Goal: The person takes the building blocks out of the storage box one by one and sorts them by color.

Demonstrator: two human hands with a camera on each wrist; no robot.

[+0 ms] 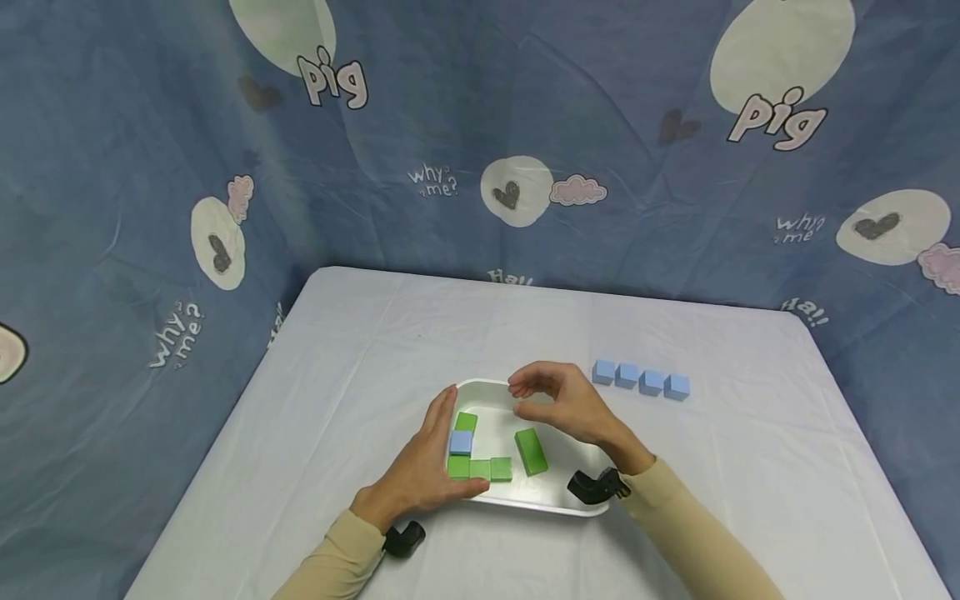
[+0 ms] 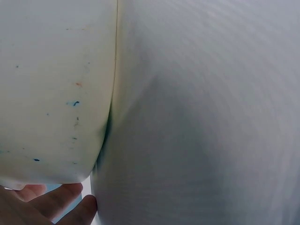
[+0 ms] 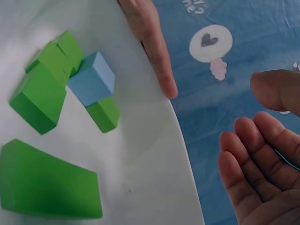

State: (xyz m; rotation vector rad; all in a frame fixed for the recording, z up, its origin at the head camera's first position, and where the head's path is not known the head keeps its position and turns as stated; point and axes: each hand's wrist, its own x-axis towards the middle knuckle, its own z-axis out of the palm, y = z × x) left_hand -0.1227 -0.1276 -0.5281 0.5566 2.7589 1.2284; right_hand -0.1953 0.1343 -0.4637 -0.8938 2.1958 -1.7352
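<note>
A white tray (image 1: 491,392) holds several green blocks and one blue cube. My left hand (image 1: 423,462) rests against the tray's left end, its fingers straight along the outer side and its thumb at the near rim. Beside these fingers stands the blue cube (image 3: 93,78), touching green blocks; a row of small green blocks (image 1: 480,469) runs along the near left corner. Above the tray's far rim hovers my right hand (image 1: 562,400), thumb and fingers apart, nothing between them. A longer green block (image 1: 531,452) lies apart from the rest, below the right hand.
On the white table (image 1: 360,350), a line of several blue cubes (image 1: 639,380) stands beyond the tray to the right. A blue printed cloth (image 1: 450,225) hangs behind and to the left. Each wrist wears a black camera mount (image 1: 592,487).
</note>
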